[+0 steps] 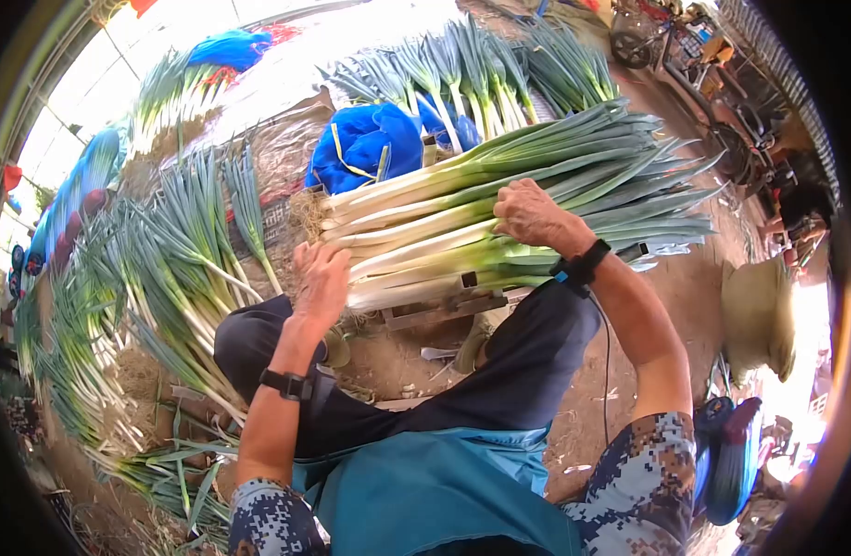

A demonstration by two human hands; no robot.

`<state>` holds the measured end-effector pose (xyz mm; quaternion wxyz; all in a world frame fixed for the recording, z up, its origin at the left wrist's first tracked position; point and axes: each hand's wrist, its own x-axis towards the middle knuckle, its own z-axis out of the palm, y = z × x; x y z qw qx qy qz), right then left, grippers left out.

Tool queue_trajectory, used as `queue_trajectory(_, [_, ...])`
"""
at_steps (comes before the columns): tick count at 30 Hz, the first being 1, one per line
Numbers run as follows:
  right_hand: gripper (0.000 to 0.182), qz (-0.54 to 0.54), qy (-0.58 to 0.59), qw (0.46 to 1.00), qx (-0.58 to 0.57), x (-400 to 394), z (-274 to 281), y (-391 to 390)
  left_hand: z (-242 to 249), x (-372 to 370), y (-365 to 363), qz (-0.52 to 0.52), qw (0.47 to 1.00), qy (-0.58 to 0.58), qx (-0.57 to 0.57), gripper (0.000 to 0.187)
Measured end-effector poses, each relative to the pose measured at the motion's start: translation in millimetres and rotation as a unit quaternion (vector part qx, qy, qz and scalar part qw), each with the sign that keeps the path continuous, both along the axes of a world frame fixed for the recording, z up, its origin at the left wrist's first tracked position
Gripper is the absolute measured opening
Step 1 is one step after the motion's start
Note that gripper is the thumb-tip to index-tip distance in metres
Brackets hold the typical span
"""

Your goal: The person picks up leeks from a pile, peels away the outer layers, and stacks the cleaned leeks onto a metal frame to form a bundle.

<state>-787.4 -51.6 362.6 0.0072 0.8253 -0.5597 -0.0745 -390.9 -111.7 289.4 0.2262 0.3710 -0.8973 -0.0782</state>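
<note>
In front of me lies a thick pile of leeks (425, 208), white root ends to the left and green leaves to the right. My left hand (321, 281) is at the root ends on the pile's near left corner. Its fingers are curled inward, and what they pinch, if anything, is hidden. Over the middle of the pile, my right hand (536, 219) is closed on a leek where white turns to green. Beneath the pile, part of a low stand (444, 309) shows. Just behind it sits bunched blue netting (368, 146).
Loose leeks (180, 246) spread over the ground at left. More leeks (462, 69) stand at the back. A pale rounded container (759, 315) is at right, near a filled blue net bag (731, 454). A dark cord (608, 371) hangs beside my right knee.
</note>
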Motion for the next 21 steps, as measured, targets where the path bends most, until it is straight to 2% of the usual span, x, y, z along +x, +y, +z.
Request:
queue_trajectory(2, [0.036, 0.005, 0.026, 1.000, 0.006, 4, 0, -5, 4, -30, 4, 0.001, 0.997, 0.073, 0.007, 0.021])
queue_trajectory(5, [0.034, 0.009, 0.003, 1.000, -0.018, 9, 0, -10, -4, -82, 8, 0.022, 0.986, 0.156, 0.047, 0.015])
queue_trajectory(7, [0.030, 0.008, -0.031, 0.999, -0.028, 13, -6, -8, -31, -103, 6, -0.003, 0.986, 0.143, 0.086, 0.016])
queue_trajectory(9, [0.030, 0.010, -0.092, 0.995, -0.024, 18, -21, 0, -38, -111, 20, 0.052, 0.985, 0.159, 0.046, 0.015])
queue_trajectory(11, [0.025, -0.003, -0.139, 0.990, 0.002, 27, -21, 12, -52, -101, 25, 0.053, 0.984, 0.170, 0.020, 0.013])
queue_trajectory(16, [0.025, 0.012, -0.152, 0.988, 0.017, 28, -30, 12, -59, -99, 35, 0.070, 0.980, 0.185, -0.015, 0.010])
queue_trajectory(18, [0.027, 0.022, -0.147, 0.989, 0.007, 22, -28, 15, -66, -99, 35, 0.073, 0.985, 0.155, -0.010, 0.012])
queue_trajectory(21, [0.041, 0.035, -0.090, 0.993, -0.063, 8, -2, 34, -75, -103, 21, 0.068, 0.984, 0.167, -0.004, 0.015])
